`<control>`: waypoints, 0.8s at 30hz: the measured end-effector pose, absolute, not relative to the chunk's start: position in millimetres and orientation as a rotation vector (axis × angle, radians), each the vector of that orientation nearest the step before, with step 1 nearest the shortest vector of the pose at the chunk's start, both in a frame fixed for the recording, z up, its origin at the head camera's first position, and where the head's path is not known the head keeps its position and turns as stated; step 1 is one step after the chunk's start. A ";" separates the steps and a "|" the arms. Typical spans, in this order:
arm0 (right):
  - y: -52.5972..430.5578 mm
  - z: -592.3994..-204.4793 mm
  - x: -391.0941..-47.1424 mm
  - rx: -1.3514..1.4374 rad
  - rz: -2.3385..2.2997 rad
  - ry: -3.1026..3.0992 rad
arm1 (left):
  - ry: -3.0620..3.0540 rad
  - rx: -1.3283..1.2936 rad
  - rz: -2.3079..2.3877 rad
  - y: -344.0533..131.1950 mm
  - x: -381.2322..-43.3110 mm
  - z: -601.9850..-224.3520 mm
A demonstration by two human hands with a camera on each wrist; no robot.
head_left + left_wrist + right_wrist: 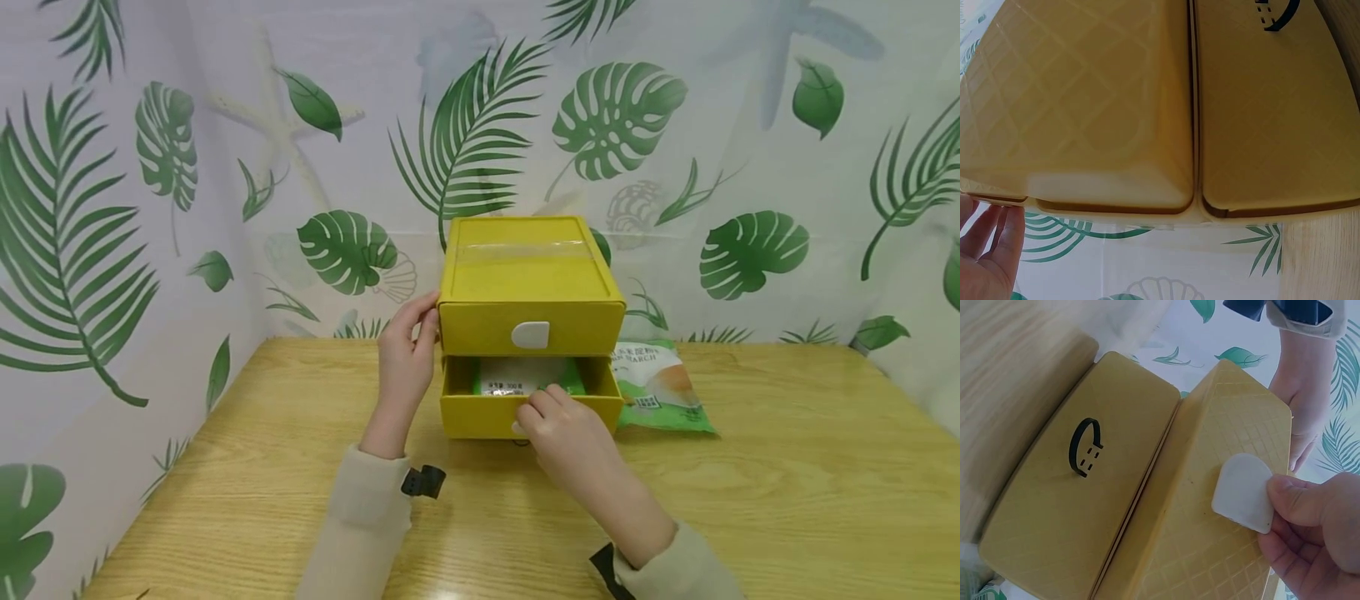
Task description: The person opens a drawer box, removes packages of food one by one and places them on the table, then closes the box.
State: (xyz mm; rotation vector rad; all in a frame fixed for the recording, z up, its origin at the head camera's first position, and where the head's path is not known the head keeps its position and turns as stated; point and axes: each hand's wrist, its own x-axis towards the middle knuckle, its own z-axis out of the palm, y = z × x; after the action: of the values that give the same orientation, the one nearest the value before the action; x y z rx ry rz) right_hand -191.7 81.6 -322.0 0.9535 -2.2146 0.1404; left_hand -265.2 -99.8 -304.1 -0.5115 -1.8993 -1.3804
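yellow three-drawer unit [531,279] stands on table [262,467], back near the leaf-print backdrop [480,150]. middle drawer [480,418] is partly out, printed green-and-white packet [517,377] inside. right hand [570,437] pinches that drawer's white pull tab [1241,490] between thumb and fingers. left hand [408,354] rests on the unit's left side, fingers extended, gripping nothing. top drawer [480,329] shut; bottom one has black loop handle [1075,450]. second green-and-white packet [663,387] lies just beside, on the unit's right.
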 end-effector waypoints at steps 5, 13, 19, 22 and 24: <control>80.4 -321.2 -188.5 0.963 0.152 -2.193 | -1.896 -0.512 -1.372 -100.3 -265.2 -302.9; 80.8 -322.0 -184.8 0.985 0.171 -2.141 | -1.895 -0.517 -1.401 -100.5 -267.6 -305.2; 81.0 -321.3 -180.4 1.009 0.175 -2.136 | -1.885 -0.525 -1.411 -101.5 -268.0 -304.7; 80.4 -320.8 -178.5 1.016 0.163 -2.152 | -1.879 -0.532 -1.417 -101.8 -267.7 -304.7; 80.0 -320.5 -177.4 1.018 0.161 -2.160 | -1.879 -0.532 -1.420 -101.6 -267.3 -304.7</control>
State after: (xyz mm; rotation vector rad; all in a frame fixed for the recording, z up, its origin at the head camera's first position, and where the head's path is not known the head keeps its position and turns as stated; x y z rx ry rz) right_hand -177.4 80.0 -320.5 1.0183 -2.1597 0.1614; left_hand -267.3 -101.6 -304.7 -0.5318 -1.8785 -1.4201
